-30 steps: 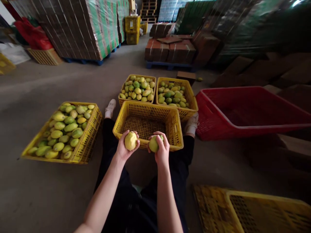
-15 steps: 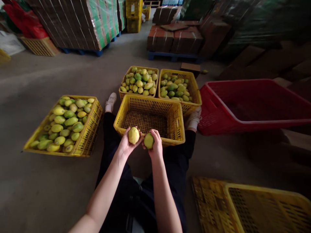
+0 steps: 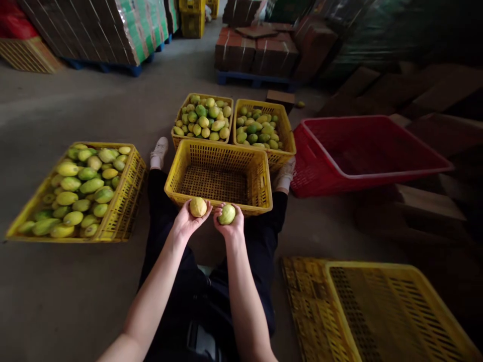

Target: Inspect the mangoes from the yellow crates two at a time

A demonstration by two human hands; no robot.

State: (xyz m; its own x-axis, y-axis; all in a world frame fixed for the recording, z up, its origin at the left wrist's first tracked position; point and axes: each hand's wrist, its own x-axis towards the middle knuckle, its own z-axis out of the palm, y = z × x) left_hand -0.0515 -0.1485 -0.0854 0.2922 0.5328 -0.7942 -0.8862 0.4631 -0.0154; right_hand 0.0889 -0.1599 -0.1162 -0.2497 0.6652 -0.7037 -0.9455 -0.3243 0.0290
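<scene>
Yellow fruit [image 3: 198,207], near frame centre | left grip [image 3: 183,221] curled half-closed around it | pale-green fruit [image 3: 227,214], just right | right grip [image 3: 234,228] cupped around that

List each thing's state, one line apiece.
Left hand, palm up, holding yellow fruit
Right hand, palm up, holding greenish fruit
Central crate, mouth up, slatted floor showing
Left crate, heaped with fruit
Back left crate, heaped with fruit
Back right crate, fruit below its rim
Red basket, mouth up
Lower right crate, orientation unclear
Far crates, stacked
Cartons, stacked on blue pallet
</scene>
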